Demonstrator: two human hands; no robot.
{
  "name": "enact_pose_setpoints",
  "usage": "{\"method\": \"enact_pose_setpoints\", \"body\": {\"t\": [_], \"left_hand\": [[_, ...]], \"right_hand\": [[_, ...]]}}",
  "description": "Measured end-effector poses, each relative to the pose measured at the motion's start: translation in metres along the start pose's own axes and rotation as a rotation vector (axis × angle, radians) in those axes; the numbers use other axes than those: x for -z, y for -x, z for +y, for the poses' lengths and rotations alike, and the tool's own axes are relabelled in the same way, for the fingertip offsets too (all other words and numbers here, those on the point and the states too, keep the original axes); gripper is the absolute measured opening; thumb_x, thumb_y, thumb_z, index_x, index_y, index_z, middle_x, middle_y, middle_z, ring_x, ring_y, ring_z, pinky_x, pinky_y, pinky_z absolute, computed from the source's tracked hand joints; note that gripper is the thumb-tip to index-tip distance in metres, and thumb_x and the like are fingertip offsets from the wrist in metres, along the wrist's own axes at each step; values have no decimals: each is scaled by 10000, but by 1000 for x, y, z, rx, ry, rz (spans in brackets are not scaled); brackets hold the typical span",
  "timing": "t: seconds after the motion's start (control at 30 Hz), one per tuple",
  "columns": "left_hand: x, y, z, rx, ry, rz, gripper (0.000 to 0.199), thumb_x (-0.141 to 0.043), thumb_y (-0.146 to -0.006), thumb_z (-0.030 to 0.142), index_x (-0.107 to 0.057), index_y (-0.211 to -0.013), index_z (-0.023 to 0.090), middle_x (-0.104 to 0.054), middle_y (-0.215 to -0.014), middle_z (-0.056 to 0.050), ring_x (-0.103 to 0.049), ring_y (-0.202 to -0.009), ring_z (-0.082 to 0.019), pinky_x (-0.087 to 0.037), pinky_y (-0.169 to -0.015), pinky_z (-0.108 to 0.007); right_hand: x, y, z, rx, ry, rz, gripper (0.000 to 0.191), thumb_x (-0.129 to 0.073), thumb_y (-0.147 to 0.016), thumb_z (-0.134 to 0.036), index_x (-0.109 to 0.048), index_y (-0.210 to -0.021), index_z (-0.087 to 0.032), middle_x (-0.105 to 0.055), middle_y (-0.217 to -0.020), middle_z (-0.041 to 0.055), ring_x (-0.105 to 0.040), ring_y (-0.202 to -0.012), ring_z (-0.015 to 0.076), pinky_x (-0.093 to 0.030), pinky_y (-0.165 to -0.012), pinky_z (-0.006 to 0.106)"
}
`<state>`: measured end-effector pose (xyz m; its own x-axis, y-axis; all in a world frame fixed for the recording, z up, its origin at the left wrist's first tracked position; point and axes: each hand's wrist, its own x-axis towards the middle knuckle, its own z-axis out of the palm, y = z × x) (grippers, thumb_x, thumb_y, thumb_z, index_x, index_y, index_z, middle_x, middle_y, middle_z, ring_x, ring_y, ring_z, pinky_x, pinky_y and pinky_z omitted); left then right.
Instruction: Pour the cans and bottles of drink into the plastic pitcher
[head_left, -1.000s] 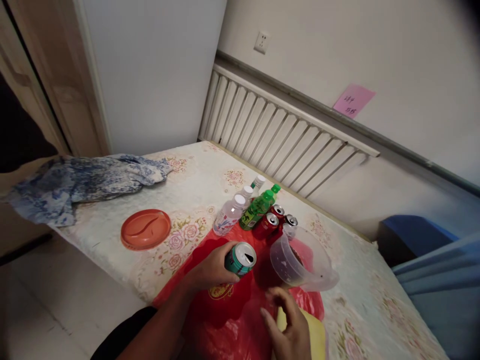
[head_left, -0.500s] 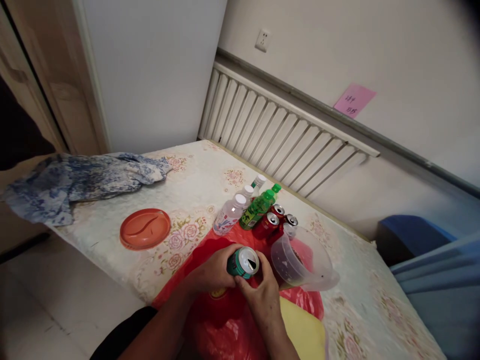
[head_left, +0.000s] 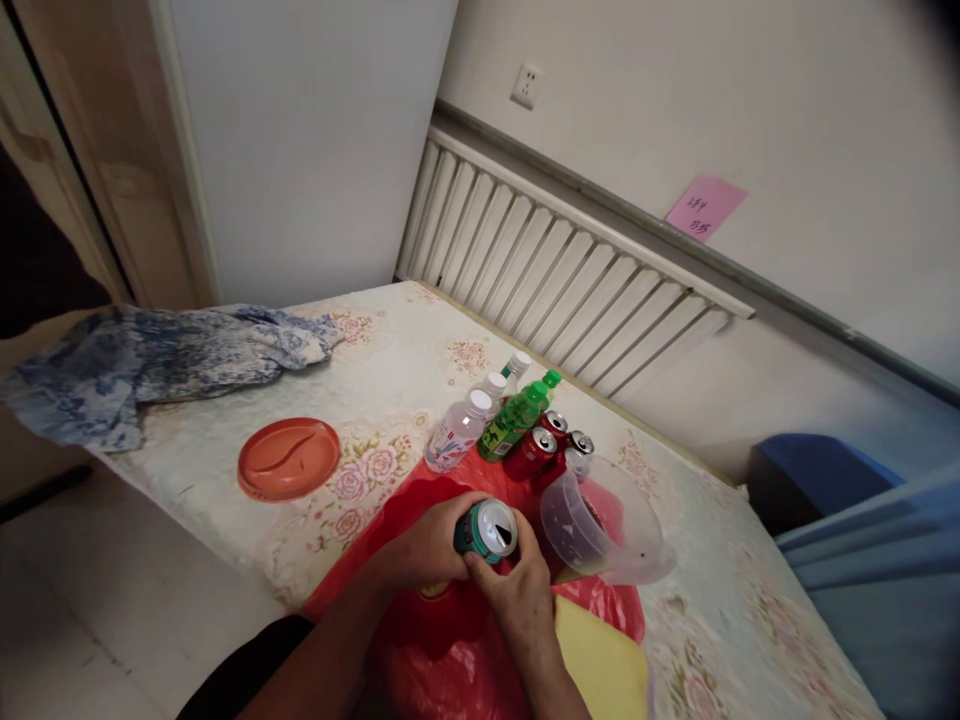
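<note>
A green can (head_left: 486, 530) with a silver top and an opened mouth is held between both hands, tilted toward me. My left hand (head_left: 431, 545) wraps its left side, and my right hand (head_left: 520, 585) grips it from the right and front. Beneath them lies a red plastic bag (head_left: 442, 660). Just beyond stand clear bottles with white caps (head_left: 454, 432), green bottles (head_left: 514, 420) and red cans (head_left: 531, 453). A translucent plastic pitcher (head_left: 637, 520) is to the right of my right hand, and a yellow cloth (head_left: 602, 660) lies nearer me.
An orange oval lid or dish (head_left: 289, 460) lies at the left on the floral tablecloth (head_left: 405, 340). Crumpled blue-and-white fabric (head_left: 202, 350) covers the table's far left. Behind the table is a radiator (head_left: 555, 250); a blue curtain (head_left: 862, 570) hangs at the right.
The view has shifted very slightly. Both hands keep their hold on the green can, and nothing else has visibly moved.
</note>
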<state>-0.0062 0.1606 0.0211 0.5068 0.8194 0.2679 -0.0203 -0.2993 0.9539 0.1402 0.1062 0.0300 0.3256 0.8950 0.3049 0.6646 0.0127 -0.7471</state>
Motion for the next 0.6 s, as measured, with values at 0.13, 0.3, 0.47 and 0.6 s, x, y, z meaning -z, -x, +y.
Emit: {"method": "enact_pose_setpoints", "body": {"t": [0.13,0.3,0.47,0.6], "left_hand": [[-1,-1,-4,7,-6,14,725,-694,-586,105,-555,-1280,261,-658,-1255,-33,-621,-1135,-248,-473,-1005,-336],[0,1,0,12,30,-33,777,-707,-600,119,-522,-1334,292,-631,-1322,-33,-611,-1156,-250,-466,-1016,-348],[4,3,-2,70,133,-79,849,-785,-586,180,-488,-1373,295,-575,-1403,-52,-550,-1258,-266,-419,-1081,-381],[9,3,-10,120,322,-127,940,-831,-525,210,-460,-1388,250,-519,-1459,-102,-472,-1349,-296,-344,-1140,-452]], "right_hand": [[-1,1,-3,13,-11,15,572,-694,-599,-323,-627,-1141,-154,-718,-1129,122,-672,-1051,294,-523,-936,378],[4,1,-10,32,-25,6,502,-674,-634,-325,-634,-1106,-161,-721,-1078,104,-674,-998,279,-527,-906,377],[12,0,-10,79,-11,40,459,-698,-637,-317,-642,-1071,-180,-731,-1048,92,-681,-977,271,-530,-890,367],[20,2,-9,60,6,51,523,-710,-623,-348,-633,-1110,-172,-719,-1106,115,-672,-1033,290,-515,-930,395]]}}
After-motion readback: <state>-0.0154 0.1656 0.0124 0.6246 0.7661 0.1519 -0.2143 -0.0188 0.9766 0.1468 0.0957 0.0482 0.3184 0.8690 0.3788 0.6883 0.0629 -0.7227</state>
